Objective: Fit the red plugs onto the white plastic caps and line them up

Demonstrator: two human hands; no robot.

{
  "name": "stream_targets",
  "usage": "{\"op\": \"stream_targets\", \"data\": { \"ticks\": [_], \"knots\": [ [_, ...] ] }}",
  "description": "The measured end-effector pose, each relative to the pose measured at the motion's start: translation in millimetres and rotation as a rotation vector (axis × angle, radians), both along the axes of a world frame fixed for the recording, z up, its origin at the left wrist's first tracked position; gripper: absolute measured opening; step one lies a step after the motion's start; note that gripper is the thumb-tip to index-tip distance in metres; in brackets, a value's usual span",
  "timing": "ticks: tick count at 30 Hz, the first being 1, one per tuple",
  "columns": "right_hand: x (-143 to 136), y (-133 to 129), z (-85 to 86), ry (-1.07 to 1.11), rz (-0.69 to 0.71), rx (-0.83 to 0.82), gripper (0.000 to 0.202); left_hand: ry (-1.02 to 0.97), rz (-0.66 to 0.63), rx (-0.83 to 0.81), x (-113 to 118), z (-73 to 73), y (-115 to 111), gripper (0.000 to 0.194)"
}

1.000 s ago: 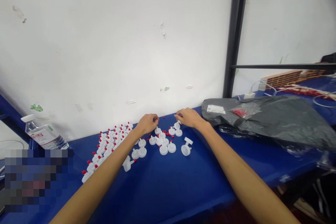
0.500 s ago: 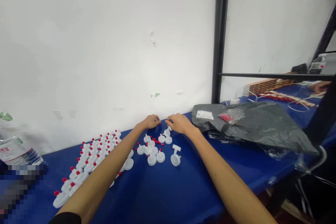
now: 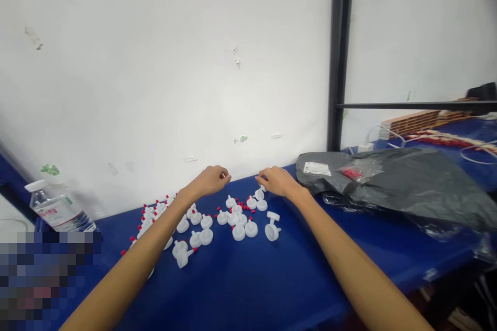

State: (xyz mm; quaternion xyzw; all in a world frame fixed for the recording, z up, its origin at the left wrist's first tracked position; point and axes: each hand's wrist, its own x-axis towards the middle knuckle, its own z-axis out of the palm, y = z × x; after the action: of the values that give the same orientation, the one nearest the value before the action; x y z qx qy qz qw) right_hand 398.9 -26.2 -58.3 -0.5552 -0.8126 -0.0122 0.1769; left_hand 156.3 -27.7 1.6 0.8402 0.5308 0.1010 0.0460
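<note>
Near the wall, my left hand (image 3: 213, 179) is raised over the blue table with thumb and fingers curled together. A small pale spot shows inside the curl; whether it is an object or the wall behind is unclear. My right hand (image 3: 276, 180) has its fingers bent together just above a white spouted cap (image 3: 259, 195), their tips partly hidden. Between the hands lie small red tips (image 3: 241, 202) and several loose white caps (image 3: 238, 231). Left of them, rows of white caps with red tips (image 3: 160, 208) stand partly behind my left forearm.
A dark grey plastic bag (image 3: 404, 181) lies on the right, with a small clear packet of red pieces (image 3: 352, 172) on it. A black metal post (image 3: 338, 62) rises behind. A large clear bottle (image 3: 62, 209) leans at the left by the wall.
My left hand has moved left, away from my right hand, and the red tip seen at its fingers no longer shows. My right hand stays by the same caps. The view has turned left.
</note>
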Motion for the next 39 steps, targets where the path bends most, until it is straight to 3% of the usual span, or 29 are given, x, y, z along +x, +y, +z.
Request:
{"op": "stream_targets", "data": {
  "ticks": [4,7,10,13,17,22,28,31,35,39],
  "knots": [
    [0,0,-0.8,0.015,0.016,-0.007,0.035,0.104,0.099,-0.025,-46,4.8,-42,0.03],
    [-1,-1,-0.7,0.021,0.023,-0.011,0.034,0.135,0.148,-0.099,-74,-8.6,-54,0.025],
    [-2,-2,-1.2,0.02,0.025,-0.015,0.035,0.115,0.128,-0.103,-87,-26.2,-53,0.02],
    [-2,-2,-2.3,0.018,0.029,-0.021,0.036,0.077,0.113,-0.104,-88,-38.8,-50,0.022],
    [-2,-1,-3.7,0.026,0.041,-0.034,0.036,0.045,0.125,-0.073,-84,-44.2,-50,0.019],
    [-2,-1,-3.9,0.035,0.046,-0.044,0.036,0.044,0.127,-0.054,-83,-35.9,-55,0.015],
    [-2,0,-3.6,0.031,0.04,-0.046,0.035,0.055,0.068,0.05,-80,-26.1,-69,0.036],
    [-2,-1,-3.2,0.025,0.041,-0.048,0.035,0.065,0.091,0.082,-72,-19.1,-80,0.043],
    [-1,-2,-2.8,0.02,0.047,-0.043,0.035,0.145,0.253,0.183,-64,-11.5,-105,0.044],
    [-2,-1,-3.3,0.025,0.051,-0.036,0.034,0.229,0.3,0.142,-66,-27.6,-135,0.03]
  ]
}}
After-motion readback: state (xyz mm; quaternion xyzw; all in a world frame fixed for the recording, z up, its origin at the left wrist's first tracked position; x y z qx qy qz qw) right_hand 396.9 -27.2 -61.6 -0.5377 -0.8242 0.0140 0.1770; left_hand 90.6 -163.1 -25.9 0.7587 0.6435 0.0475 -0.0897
